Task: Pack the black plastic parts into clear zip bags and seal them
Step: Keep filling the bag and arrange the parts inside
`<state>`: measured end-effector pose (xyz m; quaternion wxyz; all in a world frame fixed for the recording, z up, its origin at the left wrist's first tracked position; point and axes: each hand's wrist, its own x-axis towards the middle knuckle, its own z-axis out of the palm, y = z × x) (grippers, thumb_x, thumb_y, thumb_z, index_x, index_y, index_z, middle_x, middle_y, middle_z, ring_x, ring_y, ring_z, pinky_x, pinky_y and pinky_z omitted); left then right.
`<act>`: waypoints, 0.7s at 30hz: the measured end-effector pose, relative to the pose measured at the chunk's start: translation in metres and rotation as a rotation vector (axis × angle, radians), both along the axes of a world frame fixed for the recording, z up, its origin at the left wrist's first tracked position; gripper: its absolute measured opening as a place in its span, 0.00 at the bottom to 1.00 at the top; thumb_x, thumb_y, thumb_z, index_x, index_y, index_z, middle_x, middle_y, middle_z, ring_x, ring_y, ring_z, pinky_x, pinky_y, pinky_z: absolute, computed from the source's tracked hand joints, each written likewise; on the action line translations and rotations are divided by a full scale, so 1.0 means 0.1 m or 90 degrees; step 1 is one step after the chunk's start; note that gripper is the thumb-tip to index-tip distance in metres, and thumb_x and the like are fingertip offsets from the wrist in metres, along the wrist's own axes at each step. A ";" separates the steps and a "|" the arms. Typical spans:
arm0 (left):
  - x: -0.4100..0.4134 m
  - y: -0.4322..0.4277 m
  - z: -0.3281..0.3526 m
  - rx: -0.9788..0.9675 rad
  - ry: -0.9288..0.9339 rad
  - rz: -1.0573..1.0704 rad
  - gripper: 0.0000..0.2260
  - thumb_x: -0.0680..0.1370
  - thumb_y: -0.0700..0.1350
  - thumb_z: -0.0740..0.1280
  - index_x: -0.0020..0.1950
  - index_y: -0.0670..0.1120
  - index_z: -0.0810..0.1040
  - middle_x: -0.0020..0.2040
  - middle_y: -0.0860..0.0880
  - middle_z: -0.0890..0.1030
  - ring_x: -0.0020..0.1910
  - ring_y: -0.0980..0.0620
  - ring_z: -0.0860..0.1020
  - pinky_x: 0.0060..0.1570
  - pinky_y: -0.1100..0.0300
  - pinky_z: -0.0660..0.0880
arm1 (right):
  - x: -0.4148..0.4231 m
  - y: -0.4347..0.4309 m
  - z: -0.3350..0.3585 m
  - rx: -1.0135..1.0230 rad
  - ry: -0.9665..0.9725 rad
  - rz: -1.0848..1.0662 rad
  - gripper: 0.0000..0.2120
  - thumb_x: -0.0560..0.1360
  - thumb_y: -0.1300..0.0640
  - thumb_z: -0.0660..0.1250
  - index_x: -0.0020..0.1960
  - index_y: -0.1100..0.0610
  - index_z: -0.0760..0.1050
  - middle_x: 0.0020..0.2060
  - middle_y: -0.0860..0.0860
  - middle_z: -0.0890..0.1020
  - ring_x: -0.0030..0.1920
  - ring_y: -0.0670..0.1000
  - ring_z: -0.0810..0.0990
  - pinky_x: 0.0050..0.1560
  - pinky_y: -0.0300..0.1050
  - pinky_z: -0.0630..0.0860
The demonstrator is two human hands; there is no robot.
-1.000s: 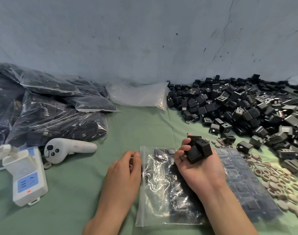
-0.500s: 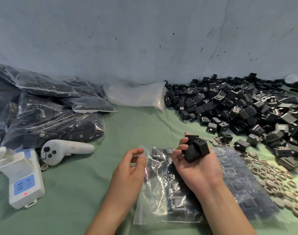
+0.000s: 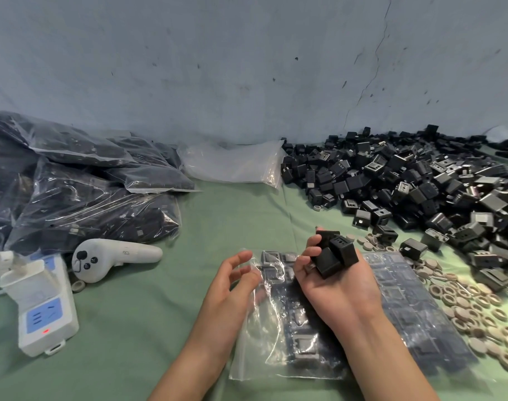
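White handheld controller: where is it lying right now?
Head view, left side: the white controller lies on the green cloth, just in front of the filled bags, beside the white power strip.

wht controller (image 3: 114, 263), pwr strip (image 3: 44, 314), beige rings (image 3: 472, 311), grn cloth (image 3: 148, 328)

Hands at work: the person's left grip (image 3: 229, 287) and right grip (image 3: 336, 290) are bare, slender-fingered hands, each running into a bare forearm, left forearm (image 3: 195, 369) and right forearm (image 3: 382, 357), uncovered down to the lower edge.
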<state>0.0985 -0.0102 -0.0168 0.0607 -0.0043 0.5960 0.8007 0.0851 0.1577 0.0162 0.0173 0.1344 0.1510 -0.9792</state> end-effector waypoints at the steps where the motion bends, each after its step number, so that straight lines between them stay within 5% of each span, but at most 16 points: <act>1: 0.00 0.00 0.00 0.002 0.003 -0.001 0.10 0.78 0.43 0.70 0.54 0.58 0.83 0.60 0.44 0.77 0.58 0.52 0.81 0.53 0.57 0.81 | 0.00 0.00 0.00 0.006 0.001 0.004 0.10 0.79 0.54 0.59 0.55 0.57 0.76 0.40 0.53 0.79 0.32 0.50 0.74 0.31 0.44 0.75; 6: 0.00 0.01 0.01 -0.011 0.014 0.007 0.15 0.69 0.50 0.71 0.56 0.59 0.81 0.60 0.46 0.76 0.58 0.52 0.81 0.58 0.53 0.79 | 0.01 -0.03 0.00 0.036 -0.001 0.024 0.11 0.78 0.50 0.63 0.55 0.55 0.76 0.42 0.54 0.79 0.35 0.50 0.76 0.32 0.42 0.74; 11: -0.02 0.02 -0.03 -0.121 0.080 0.081 0.12 0.80 0.43 0.66 0.59 0.58 0.75 0.59 0.54 0.77 0.48 0.64 0.82 0.40 0.69 0.78 | 0.02 -0.03 0.00 0.068 -0.001 0.046 0.10 0.78 0.50 0.64 0.56 0.54 0.77 0.43 0.53 0.80 0.35 0.49 0.76 0.27 0.39 0.71; 15: 0.01 0.02 -0.05 -0.258 0.141 0.152 0.12 0.81 0.46 0.63 0.60 0.63 0.71 0.60 0.62 0.75 0.49 0.63 0.81 0.49 0.55 0.80 | 0.03 -0.06 0.02 0.131 -0.002 0.063 0.09 0.78 0.50 0.65 0.54 0.53 0.77 0.40 0.53 0.79 0.31 0.49 0.74 0.24 0.39 0.70; 21: 0.07 0.00 -0.02 -0.439 0.291 0.208 0.21 0.80 0.58 0.56 0.73 0.63 0.59 0.62 0.64 0.64 0.59 0.70 0.71 0.45 0.80 0.69 | 0.05 -0.14 0.03 0.280 0.028 0.048 0.10 0.75 0.47 0.69 0.53 0.51 0.79 0.37 0.52 0.78 0.30 0.49 0.74 0.26 0.40 0.71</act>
